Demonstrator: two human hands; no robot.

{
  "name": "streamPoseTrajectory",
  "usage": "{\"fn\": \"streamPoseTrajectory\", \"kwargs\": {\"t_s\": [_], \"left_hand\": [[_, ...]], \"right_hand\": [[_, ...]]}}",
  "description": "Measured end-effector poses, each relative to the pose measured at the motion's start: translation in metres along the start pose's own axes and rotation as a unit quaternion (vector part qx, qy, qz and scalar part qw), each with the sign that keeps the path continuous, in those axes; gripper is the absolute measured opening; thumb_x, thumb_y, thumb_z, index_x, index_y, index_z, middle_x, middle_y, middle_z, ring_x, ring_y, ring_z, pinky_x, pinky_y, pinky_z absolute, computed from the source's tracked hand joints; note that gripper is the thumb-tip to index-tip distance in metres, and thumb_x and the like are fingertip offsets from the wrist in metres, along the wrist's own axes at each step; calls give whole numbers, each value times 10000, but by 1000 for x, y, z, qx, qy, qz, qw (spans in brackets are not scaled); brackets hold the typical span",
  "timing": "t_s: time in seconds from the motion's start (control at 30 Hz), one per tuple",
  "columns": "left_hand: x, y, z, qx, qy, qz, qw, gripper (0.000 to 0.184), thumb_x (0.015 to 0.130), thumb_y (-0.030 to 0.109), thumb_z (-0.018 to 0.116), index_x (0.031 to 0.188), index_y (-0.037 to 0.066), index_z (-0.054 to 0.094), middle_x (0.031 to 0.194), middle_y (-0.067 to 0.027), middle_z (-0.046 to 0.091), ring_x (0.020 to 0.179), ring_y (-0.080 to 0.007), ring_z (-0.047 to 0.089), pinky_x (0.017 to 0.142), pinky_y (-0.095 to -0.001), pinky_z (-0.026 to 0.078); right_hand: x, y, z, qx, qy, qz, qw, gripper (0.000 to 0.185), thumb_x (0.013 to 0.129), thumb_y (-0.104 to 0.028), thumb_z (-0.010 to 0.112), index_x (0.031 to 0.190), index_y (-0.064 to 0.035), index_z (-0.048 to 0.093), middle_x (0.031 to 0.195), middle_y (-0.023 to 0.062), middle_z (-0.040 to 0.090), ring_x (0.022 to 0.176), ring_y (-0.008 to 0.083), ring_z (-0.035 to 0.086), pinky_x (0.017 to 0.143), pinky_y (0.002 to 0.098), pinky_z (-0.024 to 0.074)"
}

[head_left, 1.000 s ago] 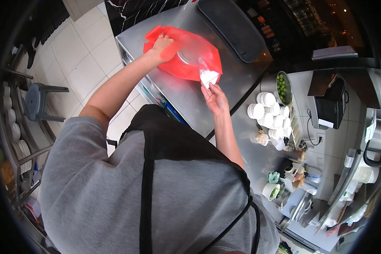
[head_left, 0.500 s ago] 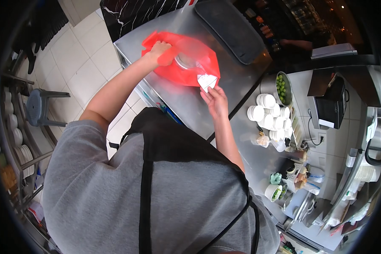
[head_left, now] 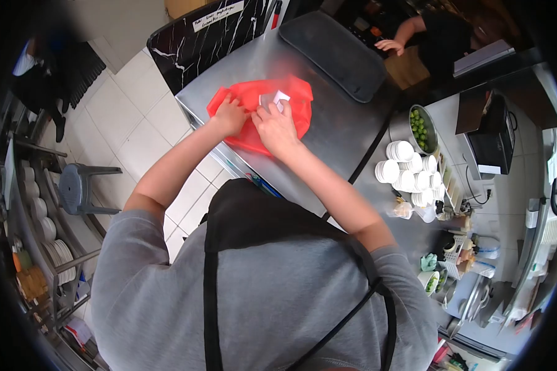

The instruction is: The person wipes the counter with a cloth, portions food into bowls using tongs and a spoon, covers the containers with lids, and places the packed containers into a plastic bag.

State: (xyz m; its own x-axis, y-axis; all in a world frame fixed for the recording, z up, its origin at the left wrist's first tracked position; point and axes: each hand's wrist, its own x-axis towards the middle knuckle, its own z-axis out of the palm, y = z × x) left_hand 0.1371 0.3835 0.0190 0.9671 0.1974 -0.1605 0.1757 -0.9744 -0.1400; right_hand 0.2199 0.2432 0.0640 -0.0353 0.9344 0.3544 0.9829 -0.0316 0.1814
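On the bench [head_left: 331, 145], near edge, toward left corner: red bag [head_left: 254, 137], contents hidden. Left hand [head_left: 231, 117] half-curled, touching its left end; right hand [head_left: 277, 131] half-curled at white slip [head_left: 281, 97] atop; grip of either can't be told. Counter [head_left: 370, 196] to right: limes [head_left: 419, 128] in pot [head_left: 401, 128], stacked cups [head_left: 408, 172]. Black tray [head_left: 334, 55] along far edge. Tiled floor [head_left: 127, 120], stool [head_left: 75, 188] left.

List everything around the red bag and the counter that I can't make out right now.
All in the head view:
- Contents of the red bag: hidden by its folds and both hands.
- Print on the white paper: too small, its lower part behind the right hand.
- Handwriting on the label: too small to read surely.
- Far ends of the left rack: lost in the dark lens edge.
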Motion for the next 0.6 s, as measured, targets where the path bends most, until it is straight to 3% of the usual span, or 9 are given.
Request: {"fn": "streamPoseTrajectory", "kwargs": {"t_s": [0.07, 0.27, 0.33, 0.37, 0.4, 0.47, 0.5, 0.53, 0.6], "left_hand": [[-11, 2, -7, 68, -20, 8, 997, 477, 680, 342, 585, 1126, 182, 527, 1113, -131, 532, 1136, -308, 411, 1001, -506, 165], [-5, -6, -6, 102, -276, -41, 955, 552, 702, 377, 543, 1202, 154, 476, 1291, -123, 383, 1256, -454, -9, 969, -579, -107], [-4, -9, -1, 64, -231, -23, 971, 512, 696, 321, 539, 1170, 131, 508, 1284, -121, 393, 1256, -451, -32, 965, -580, -120], [1, -5, -16, 73, -300, -15, 951, 474, 688, 324, 536, 1118, 124, 553, 1280, -111, 399, 1263, -437, -24, 967, -579, -119], [0, -1, -18, 90, -296, -12, 951, 466, 676, 353, 552, 1084, 129, 572, 1239, -107, 440, 1249, -394, 85, 984, -566, -75], [-1, 7, -23, 123, -287, -6, 950, 456, 652, 412, 582, 1016, 139, 611, 1157, -101, 520, 1222, -307, 302, 1017, -540, 13], [-8, 13, -40, 96, -290, -6, 952, 501, 627, 494, 598, 966, 126, 624, 1072, -97, 571, 1096, -274, 462, 1009, -520, 136], [-17, 14, -37, 57, -190, 8, 980, 515, 596, 511, 635, 921, 112, 633, 1002, -113, 595, 990, -271, 531, 931, -497, 297], [-19, 22, -74, -78, -183, 2, 980, 428, 645, 402, 652, 907, 65, 626, 916, -161, 603, 901, -312, 552, 807, -424, 404]], "right_hand": [[6, 9, 15, -78, -46, 15, 996, 209, 724, -121, 488, 879, -86, 625, 842, 18, 585, 914, 182, 480, 895, 470, 270], [-2, 32, 13, -16, -126, 34, 991, 186, 722, -116, 494, 841, -87, 633, 757, 5, 592, 899, 183, 492, 877, 523, 260], [-1, 31, 8, -54, -167, 48, 983, 172, 713, -121, 506, 818, -89, 638, 780, 21, 600, 936, 186, 491, 888, 543, 253], [-1, 33, 4, -68, -172, 41, 982, 172, 705, -134, 514, 811, -83, 639, 778, 47, 603, 985, 199, 482, 889, 551, 262], [-2, 33, 9, -48, -189, 43, 980, 183, 695, -146, 522, 822, -79, 636, 895, 69, 596, 1053, 216, 452, 881, 554, 280], [-16, 30, 24, -2, -48, 45, 998, 207, 697, -158, 524, 872, -109, 625, 1143, 49, 501, 1148, 217, 379, 906, 547, 262], [-27, 26, 4, 104, -15, 42, 994, 224, 705, -157, 522, 907, -142, 616, 1151, 34, 503, 1163, 207, 370, 923, 530, 258], [-39, 25, -13, 169, 43, 10, 985, 253, 699, -137, 540, 941, -159, 609, 1164, 24, 501, 1176, 202, 361, 931, 514, 265], [-62, 26, -46, 240, 92, 33, 966, 327, 678, -122, 578, 1004, -141, 586, 1116, 29, 536, 1114, 226, 428, 939, 443, 305]]}}
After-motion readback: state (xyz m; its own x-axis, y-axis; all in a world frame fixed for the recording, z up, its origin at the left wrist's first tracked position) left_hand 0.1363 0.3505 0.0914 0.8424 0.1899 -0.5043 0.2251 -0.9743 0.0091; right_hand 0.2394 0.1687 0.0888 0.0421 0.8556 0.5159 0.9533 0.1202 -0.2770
